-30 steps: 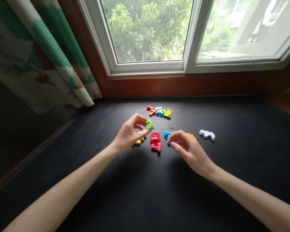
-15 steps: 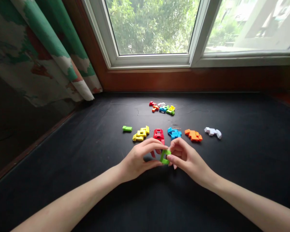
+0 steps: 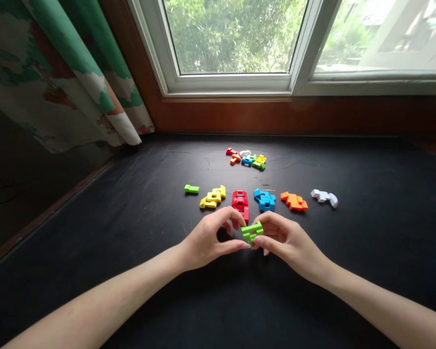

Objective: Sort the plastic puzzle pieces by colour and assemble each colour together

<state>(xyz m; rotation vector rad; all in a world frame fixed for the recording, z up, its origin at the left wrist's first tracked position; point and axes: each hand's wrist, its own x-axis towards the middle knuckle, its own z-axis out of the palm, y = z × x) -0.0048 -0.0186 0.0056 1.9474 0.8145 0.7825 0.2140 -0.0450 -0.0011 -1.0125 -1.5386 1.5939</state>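
Between my hands, above the dark table, is a green plastic block [image 3: 252, 231] with notches and a gap in its middle. My right hand [image 3: 285, 240] pinches its right end between thumb and fingers. The fingers of my left hand [image 3: 214, 237] curl around its left side, index fingertip at the upper corner and thumb beneath. Just beyond my hands lie red blocks [image 3: 240, 199], partly hidden by my left fingers, and blue blocks [image 3: 265, 200].
Along the same row lie a single green block [image 3: 192, 189], yellow blocks [image 3: 213, 198], orange blocks [image 3: 294, 201] and white blocks [image 3: 324, 198]. Farther back is a mixed pile of small blocks [image 3: 246, 161]. A window [image 3: 228, 87] and a patterned curtain [image 3: 105, 97] border the black tabletop [image 3: 94, 218].
The green block has been turned in my fingers, so its long notched side now shows instead of its open frame shape. The view has shifted slightly.
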